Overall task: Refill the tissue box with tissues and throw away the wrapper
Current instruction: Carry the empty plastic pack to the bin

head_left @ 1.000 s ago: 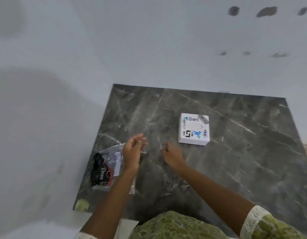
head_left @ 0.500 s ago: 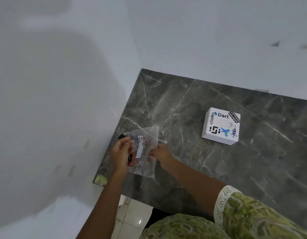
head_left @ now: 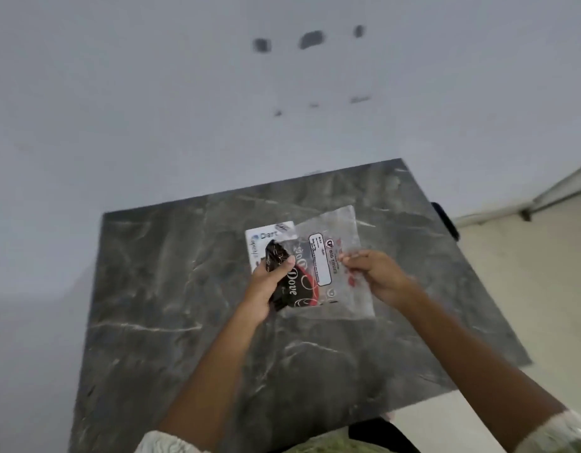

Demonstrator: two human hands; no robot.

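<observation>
both hands hold a clear plastic wrapper point(head_left: 328, 256) above the dark marble table point(head_left: 171, 289). the left hand point(head_left: 269, 282) has its fingers point(head_left: 287, 261) closed around the wrapper's left side, where a black pack printed "dove" sits inside the plastic. the right hand point(head_left: 377, 277) pinches the wrapper's right edge between thumb and fingertips, so the plastic is stretched flat between the two hands. behind the wrapper, partly hidden by it, a white tissue box point(head_left: 266, 235) with stickers lies on the table. a pale wall point(head_left: 184, 93) rises behind the table.
</observation>
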